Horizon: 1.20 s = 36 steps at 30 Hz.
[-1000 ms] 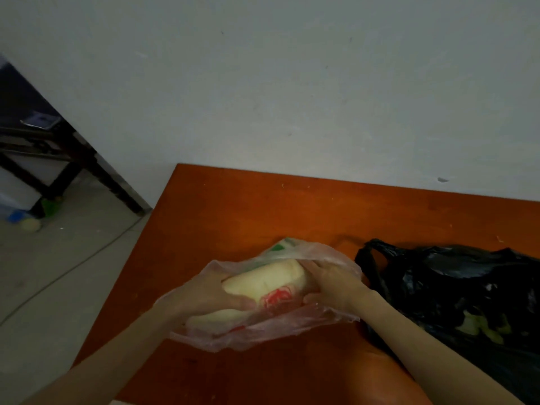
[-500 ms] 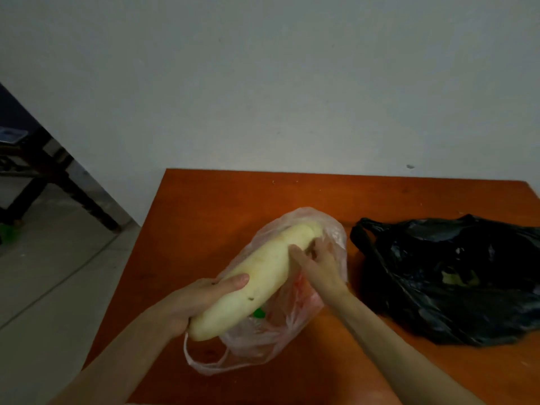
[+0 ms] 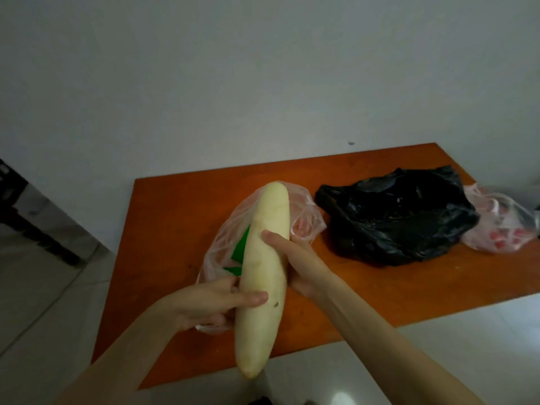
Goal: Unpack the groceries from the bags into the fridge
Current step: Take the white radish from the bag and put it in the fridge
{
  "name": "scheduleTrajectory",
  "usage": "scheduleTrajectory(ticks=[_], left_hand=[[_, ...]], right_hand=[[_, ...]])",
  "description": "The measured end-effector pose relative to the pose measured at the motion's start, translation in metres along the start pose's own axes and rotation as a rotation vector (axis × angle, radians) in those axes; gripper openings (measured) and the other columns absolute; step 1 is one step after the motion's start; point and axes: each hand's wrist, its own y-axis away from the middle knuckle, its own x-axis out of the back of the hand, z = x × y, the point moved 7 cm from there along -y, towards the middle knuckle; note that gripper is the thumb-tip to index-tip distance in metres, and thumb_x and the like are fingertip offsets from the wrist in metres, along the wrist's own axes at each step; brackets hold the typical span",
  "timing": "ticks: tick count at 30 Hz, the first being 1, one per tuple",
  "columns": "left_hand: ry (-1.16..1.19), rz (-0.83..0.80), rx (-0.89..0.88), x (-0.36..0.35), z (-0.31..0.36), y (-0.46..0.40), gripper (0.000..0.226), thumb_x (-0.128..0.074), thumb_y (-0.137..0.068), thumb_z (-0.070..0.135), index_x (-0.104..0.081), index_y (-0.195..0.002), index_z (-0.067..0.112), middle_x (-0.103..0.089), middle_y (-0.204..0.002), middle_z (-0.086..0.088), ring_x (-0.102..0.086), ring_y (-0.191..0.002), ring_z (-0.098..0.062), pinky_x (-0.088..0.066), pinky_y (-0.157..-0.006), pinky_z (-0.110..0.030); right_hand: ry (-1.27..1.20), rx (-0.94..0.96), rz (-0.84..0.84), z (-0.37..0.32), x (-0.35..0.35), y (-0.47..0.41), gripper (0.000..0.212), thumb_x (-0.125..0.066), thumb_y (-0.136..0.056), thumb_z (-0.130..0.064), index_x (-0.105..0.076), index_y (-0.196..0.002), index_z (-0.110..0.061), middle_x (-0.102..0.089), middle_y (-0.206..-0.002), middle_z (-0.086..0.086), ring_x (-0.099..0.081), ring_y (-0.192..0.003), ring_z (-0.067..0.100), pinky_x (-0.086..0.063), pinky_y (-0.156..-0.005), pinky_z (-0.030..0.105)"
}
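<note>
A long pale white radish [image 3: 264,273] is held out of its clear plastic bag [image 3: 304,217], lengthwise above the orange table [image 3: 181,217]. My left hand [image 3: 210,305] grips its lower half from the left, thumb across the front. My right hand [image 3: 295,264] wraps its middle from the right. The clear bag lies slack on the table behind the radish, with something green [image 3: 241,252] showing inside. A black plastic bag [image 3: 403,220] lies to its right. The fridge is out of sight.
Another clear bag with red print [image 3: 502,226] sits at the table's right edge. A white wall stands behind the table. Dark furniture [image 3: 26,226] is at the far left on a pale tiled floor [image 3: 43,302].
The radish has come fully out of the clear bag and now hangs toward me, past the table's near edge. My right hand moved from the bag onto the radish. The camera view shifted back.
</note>
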Motion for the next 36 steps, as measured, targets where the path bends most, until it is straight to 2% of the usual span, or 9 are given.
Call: scheduleTrajectory(ticks=[2, 5, 9, 13, 17, 21, 27, 31, 36], left_hand=[[-0.046, -0.019, -0.038, -0.018, 0.006, 0.001, 0.055, -0.069, -0.077, 0.024, -0.044, -0.125, 0.018, -0.061, -0.116, -0.003, -0.060, -0.106, -0.013, -0.054, -0.084, -0.034], [-0.135, -0.056, -0.098, -0.049, 0.009, -0.004, 0.081, -0.081, -0.064, 0.039, -0.041, -0.132, 0.022, -0.059, -0.125, 0.000, -0.057, -0.115, -0.016, -0.049, -0.096, -0.043], [-0.115, -0.062, -0.222, -0.107, 0.021, -0.014, 0.048, -0.065, -0.076, 0.042, -0.056, -0.118, 0.021, -0.069, -0.112, -0.001, -0.064, -0.104, -0.016, -0.049, -0.095, -0.042], [0.047, 0.005, -0.362, -0.183, 0.050, -0.028, 0.057, -0.061, -0.069, 0.040, -0.055, -0.119, 0.013, -0.067, -0.111, -0.011, -0.064, -0.102, -0.026, -0.051, -0.089, -0.040], [-0.037, -0.119, -0.466, -0.307, 0.076, -0.043, 0.053, -0.062, -0.070, 0.045, -0.058, -0.116, 0.018, -0.065, -0.113, -0.005, -0.063, -0.101, -0.020, -0.052, -0.085, -0.035], [-0.172, -0.209, -0.470, -0.438, 0.082, -0.055, 0.086, -0.073, -0.054, 0.053, -0.050, -0.124, 0.010, -0.063, -0.115, -0.004, -0.064, -0.099, -0.021, -0.054, -0.085, -0.038], [-0.236, -0.354, -0.567, -0.623, 0.100, -0.068, 0.070, -0.070, -0.071, 0.043, -0.049, -0.128, 0.008, -0.062, -0.112, -0.006, -0.063, -0.094, -0.017, -0.053, -0.071, -0.026], [-0.208, -0.497, -0.585, -0.750, 0.114, -0.069, 0.062, -0.070, -0.076, 0.034, -0.049, -0.128, 0.007, -0.063, -0.111, -0.007, -0.064, -0.088, -0.014, -0.051, -0.061, -0.022], [-0.223, -0.715, -0.593, -0.903, 0.120, -0.064, 0.070, -0.074, -0.070, 0.034, -0.047, -0.128, 0.008, -0.061, -0.115, -0.007, -0.063, -0.092, -0.015, -0.053, -0.068, -0.025]], right_hand=[[0.055, 0.112, 0.017, -0.011, 0.012, 0.021, 0.062, -0.076, -0.075, -0.029, -0.047, -0.129, -0.023, -0.064, -0.116, 0.003, -0.063, -0.103, 0.025, -0.054, -0.085, 0.049], [0.087, 0.233, 0.064, -0.022, 0.038, 0.064, 0.063, -0.075, -0.076, -0.026, -0.044, -0.131, -0.026, -0.063, -0.117, 0.001, -0.064, -0.102, 0.021, -0.056, -0.083, 0.041], [0.075, 0.330, 0.188, -0.013, 0.100, 0.138, 0.066, -0.076, -0.074, -0.029, -0.045, -0.132, -0.025, -0.064, -0.116, 0.000, -0.066, -0.100, 0.018, -0.057, -0.082, 0.038], [0.165, 0.380, 0.328, 0.011, 0.177, 0.230, 0.072, -0.075, -0.069, -0.037, -0.044, -0.133, -0.031, -0.062, -0.116, -0.005, -0.064, -0.101, 0.015, -0.056, -0.083, 0.036], [0.346, 0.419, 0.540, 0.040, 0.247, 0.324, 0.067, -0.076, -0.073, -0.034, -0.037, -0.126, -0.047, -0.054, -0.115, -0.014, -0.055, -0.104, 0.010, -0.054, -0.084, 0.031], [0.435, 0.434, 0.740, 0.067, 0.306, 0.413, 0.068, -0.076, -0.073, -0.038, -0.036, -0.127, -0.047, -0.053, -0.117, -0.016, -0.054, -0.102, 0.004, -0.051, -0.081, 0.023], [0.422, 0.401, 1.093, 0.088, 0.408, 0.540, 0.082, -0.074, -0.069, -0.051, -0.028, -0.135, -0.037, -0.048, -0.124, -0.009, -0.053, -0.107, 0.011, -0.051, -0.090, 0.034], [0.354, 0.382, 1.286, 0.116, 0.470, 0.637, 0.068, -0.074, -0.074, -0.045, -0.033, -0.128, -0.038, -0.050, -0.117, -0.013, -0.054, -0.100, 0.004, -0.050, -0.084, 0.026], [0.348, 0.283, 1.488, 0.159, 0.546, 0.743, 0.074, -0.075, -0.071, -0.046, -0.034, -0.132, -0.035, -0.052, -0.119, -0.014, -0.054, -0.102, 0.001, -0.050, -0.085, 0.027]])
